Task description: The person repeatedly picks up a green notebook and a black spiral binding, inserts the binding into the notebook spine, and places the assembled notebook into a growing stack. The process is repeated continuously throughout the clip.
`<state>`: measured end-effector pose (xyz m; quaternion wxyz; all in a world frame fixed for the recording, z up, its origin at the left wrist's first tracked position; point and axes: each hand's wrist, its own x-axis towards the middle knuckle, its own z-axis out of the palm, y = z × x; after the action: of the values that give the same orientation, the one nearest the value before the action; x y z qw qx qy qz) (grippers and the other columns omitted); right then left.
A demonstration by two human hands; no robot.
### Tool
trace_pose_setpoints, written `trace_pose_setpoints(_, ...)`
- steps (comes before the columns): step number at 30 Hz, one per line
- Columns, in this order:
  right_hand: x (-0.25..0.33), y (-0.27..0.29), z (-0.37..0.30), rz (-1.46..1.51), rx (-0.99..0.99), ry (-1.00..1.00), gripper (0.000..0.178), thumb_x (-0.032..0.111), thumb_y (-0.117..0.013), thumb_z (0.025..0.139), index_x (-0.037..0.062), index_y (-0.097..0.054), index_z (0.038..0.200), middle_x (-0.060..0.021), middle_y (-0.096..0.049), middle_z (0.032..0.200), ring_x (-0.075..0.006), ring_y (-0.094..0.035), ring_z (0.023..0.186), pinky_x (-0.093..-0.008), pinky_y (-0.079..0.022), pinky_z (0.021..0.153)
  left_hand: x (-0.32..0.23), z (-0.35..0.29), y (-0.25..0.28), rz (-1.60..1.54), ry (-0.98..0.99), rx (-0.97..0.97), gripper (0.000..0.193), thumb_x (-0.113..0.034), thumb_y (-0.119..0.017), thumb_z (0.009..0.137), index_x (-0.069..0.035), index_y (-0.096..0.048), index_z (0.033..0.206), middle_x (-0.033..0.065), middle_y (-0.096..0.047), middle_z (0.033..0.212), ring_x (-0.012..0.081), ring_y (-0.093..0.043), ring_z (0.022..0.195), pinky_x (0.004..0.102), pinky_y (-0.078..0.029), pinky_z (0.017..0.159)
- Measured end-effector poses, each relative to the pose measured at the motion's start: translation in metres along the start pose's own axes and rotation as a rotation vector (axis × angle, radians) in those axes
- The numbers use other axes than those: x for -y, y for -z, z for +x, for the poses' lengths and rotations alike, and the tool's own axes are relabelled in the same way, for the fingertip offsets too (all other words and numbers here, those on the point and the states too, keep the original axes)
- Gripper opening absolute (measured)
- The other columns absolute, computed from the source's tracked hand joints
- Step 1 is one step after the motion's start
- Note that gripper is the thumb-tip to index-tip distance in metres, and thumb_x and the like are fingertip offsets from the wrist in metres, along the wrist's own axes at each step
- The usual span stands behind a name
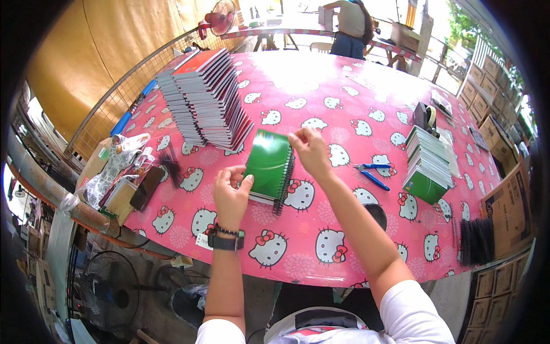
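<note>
Grips green notebook (268, 165) with left hand (231, 194), pinches right hand (311, 152) by threaded coil (282, 192), catch unclear, apparently late in binding, with spare coils (477, 241) at near right.

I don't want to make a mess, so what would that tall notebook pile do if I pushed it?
The notebook pile would probably feel heavy, with so many books. It might topple or slide apart, since it's stacked high with no strap showing.

A closed notebook (268, 165) with a glossy green cover sits just left of the frame's centre, face up, its long sides near upright with the top leaning right, pale page edges showing below and a black coil (284, 186) down its right edge, overhanging the bottom corner
</note>
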<state>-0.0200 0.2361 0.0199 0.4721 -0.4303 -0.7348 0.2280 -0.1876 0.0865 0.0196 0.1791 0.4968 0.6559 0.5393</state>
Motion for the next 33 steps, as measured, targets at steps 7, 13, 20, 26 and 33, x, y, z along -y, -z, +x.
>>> trace_pose_setpoints(7,-0.035,-0.082,-0.019,0.781,-0.190,-0.247,0.031,0.030,-0.059,0.093,0.0000,-0.067,0.086,-0.0012,-0.059,0.069,-0.0079,-0.051,0.066,-0.0261,-0.041,0.061,0.052,0.016,-0.046,-0.529,-0.002,-0.275,0.042,-0.034,-0.050,0.098,0.002,-0.060,0.117,0.0082,-0.062,0.108,0.0162,-0.056,0.098,0.0299,-0.043,0.087)
trace_pose_setpoints(13,-0.026,-0.095,-0.017,0.811,-0.284,-0.274,0.042,0.032,-0.055,0.096,0.0003,-0.052,0.068,0.0002,-0.043,0.059,-0.0084,-0.038,0.059,-0.0299,-0.035,0.055,0.047,0.018,-0.064,-0.626,0.004,-0.518,0.065,-0.050,-0.035,0.099,0.008,-0.062,0.108,0.0143,-0.064,0.100,0.0202,-0.061,0.090,0.0301,-0.050,0.079)
trace_pose_setpoints(20,-0.026,-0.084,-0.023,0.632,-0.225,-0.364,0.061,0.053,-0.047,0.094,-0.0029,-0.053,0.070,-0.0129,-0.045,0.058,-0.0152,-0.043,0.063,-0.0367,-0.040,0.061,0.055,0.018,-0.078,-0.875,0.152,-0.563,0.077,-0.062,-0.026,0.096,0.007,-0.058,0.107,0.0140,-0.063,0.099,0.0241,-0.060,0.092,0.0363,-0.049,0.082)
trace_pose_setpoints(26,-0.028,-0.087,-0.021,0.661,-0.274,-0.463,0.067,0.057,-0.045,0.092,-0.0055,-0.056,0.071,-0.0186,-0.051,0.059,-0.0218,-0.045,0.060,-0.0400,-0.041,0.062,0.059,0.018,-0.077,-1.055,0.227,-0.452,0.075,-0.065,-0.025,0.094,0.003,-0.058,0.099,0.0130,-0.061,0.095,0.0241,-0.059,0.090,0.0401,-0.048,0.083)
trace_pose_setpoints(33,-0.024,-0.081,-0.024,0.703,-0.228,-0.349,0.051,0.047,-0.052,0.092,-0.0019,-0.063,0.083,-0.0131,-0.061,0.072,-0.0199,-0.055,0.068,-0.0345,-0.044,0.066,0.062,0.020,-0.070,-1.069,0.213,-0.417,0.064,-0.057,-0.031,0.096,0.001,-0.058,0.098,0.0129,-0.061,0.095,0.0227,-0.060,0.090,0.0386,-0.049,0.082)
